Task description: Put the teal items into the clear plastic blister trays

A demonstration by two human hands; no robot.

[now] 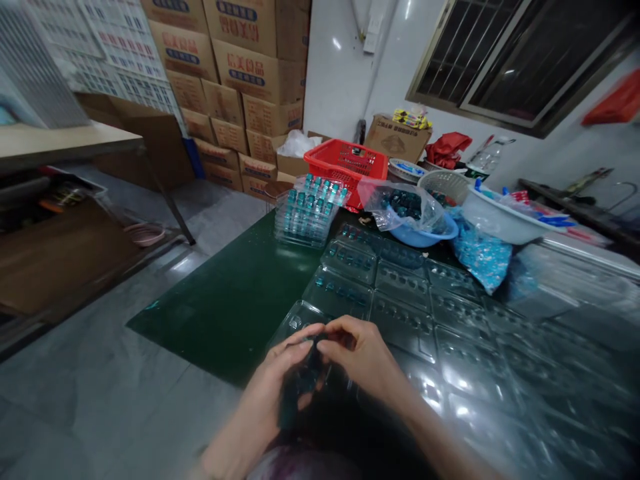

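Right in front of the person, the left hand (267, 393) and right hand (363, 353) come together at 6 o'clock, each grip closed on a dark teal piece (303, 380). It sits between the two hands, and motion blur hides its exact shape. Just beyond the fingertips (320, 347), clear plastic blister trays (400, 310) lie side by side at 12 to 3 o'clock, some holding teal pieces. A dark green mat (230, 307) spreads out at 11 o'clock. Farther off at 12 o'clock stands a stack of filled blister trays (310, 213), with a blue basin (425, 230) in a clear plastic bag just to its right. A blue bag of small pieces (483, 257) and a white basin (500, 220) sit at 1 o'clock. A red plastic crate (345, 167) and stacked cardboard boxes (240, 80) stand beyond.
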